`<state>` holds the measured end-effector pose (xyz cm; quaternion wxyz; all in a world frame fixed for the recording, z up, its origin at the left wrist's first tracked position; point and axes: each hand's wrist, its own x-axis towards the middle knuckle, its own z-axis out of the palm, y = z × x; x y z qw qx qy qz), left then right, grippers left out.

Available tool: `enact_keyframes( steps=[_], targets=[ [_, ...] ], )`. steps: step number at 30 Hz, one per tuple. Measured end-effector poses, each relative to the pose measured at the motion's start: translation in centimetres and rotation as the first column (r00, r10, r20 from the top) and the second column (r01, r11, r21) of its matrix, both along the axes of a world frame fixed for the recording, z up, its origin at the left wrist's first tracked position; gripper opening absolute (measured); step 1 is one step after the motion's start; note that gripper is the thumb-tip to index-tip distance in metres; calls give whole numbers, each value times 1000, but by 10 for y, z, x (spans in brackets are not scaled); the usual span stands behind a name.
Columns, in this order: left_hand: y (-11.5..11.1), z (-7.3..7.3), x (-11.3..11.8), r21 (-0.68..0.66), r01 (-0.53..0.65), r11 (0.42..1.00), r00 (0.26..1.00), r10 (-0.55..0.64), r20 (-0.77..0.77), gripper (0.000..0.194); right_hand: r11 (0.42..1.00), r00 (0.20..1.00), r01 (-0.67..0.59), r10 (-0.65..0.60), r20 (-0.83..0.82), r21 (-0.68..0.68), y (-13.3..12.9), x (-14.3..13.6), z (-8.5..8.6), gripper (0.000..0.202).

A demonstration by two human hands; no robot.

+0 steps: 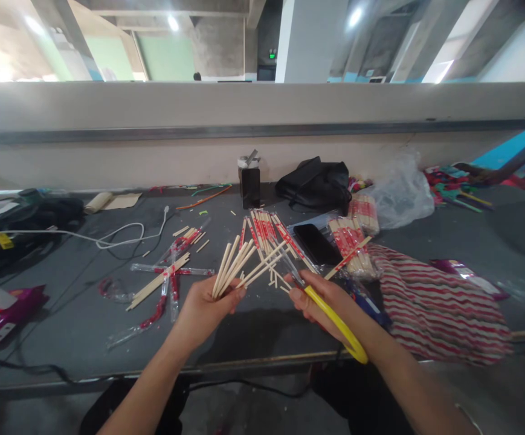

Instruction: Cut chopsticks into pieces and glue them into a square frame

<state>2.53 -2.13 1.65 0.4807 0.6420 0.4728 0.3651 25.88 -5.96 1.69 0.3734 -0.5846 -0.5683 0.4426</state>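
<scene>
My left hand (212,308) is closed around a fanned bunch of thin wooden chopsticks (232,266), their ends pointing up and away. A few of them lean right, towards the tool in my other hand. My right hand (319,302) grips yellow-handled scissors (334,317); the grey blades point up and left, close to the tips of the leaning sticks. Whether the blades touch a stick I cannot tell. Just behind the hands lie chopsticks in red-printed clear wrappers (264,226). Torn wrappers (171,272) and loose sticks (157,283) are spread to the left.
At the right are a black phone (316,243), bundled wrapped chopsticks (353,244), a striped cloth (438,308) and a clear plastic bag (400,193). A black bag (314,184) and an upright dark phone (250,187) stand at the back. A white cable (121,235) crosses the left.
</scene>
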Motion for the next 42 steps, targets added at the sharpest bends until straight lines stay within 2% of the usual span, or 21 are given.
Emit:
enact_keyframes(
  steps=[4, 9, 13, 18, 24, 27, 30, 38, 42],
  targets=[
    [0, -2, -3, 19, 6, 1000, 1000, -5, -29, 23, 999, 999, -42, 42, -6, -1, 1, 2, -3, 44],
    [-1, -1, -4, 40, 35, 999, 996, -32, -78, 22, 999, 999, -26, 25, 33, 20, 1, 2, -5, 44],
    [-1, 1, -5, 29, 60, 998, 994, -57, -90, 23, 996, 996, -36, 29, 80, 78, 2, 2, -5, 49],
    [-2, 7, -4, 0, 97, 995, 991, -97, -88, 21, 996, 994, -49, 42, 101, 69, 0, 2, -3, 52],
    [-3, 13, -4, -6, 155, 988, 982, -155, -104, 20, 997, 999, 15, -18, 46, 74, 0, -4, 2, 44],
    [-1, 12, -6, 9, 149, 989, 984, -147, -105, 21, 994, 998, 26, -33, 60, 103, 4, -7, 0, 30],
    [2, 10, -9, 13, 126, 992, 987, -124, -105, 21, 988, 992, -25, 6, 124, 155, 8, -9, -2, 17],
    [7, 9, -16, 55, 63, 996, 984, -53, -168, 25, 990, 989, -44, 25, 143, 133, 10, -16, -3, 16],
    [7, 9, -17, 183, 71, 981, 983, -38, -177, 18, 977, 984, -62, 25, 179, 206, 14, -15, -9, 16]
  ],
)
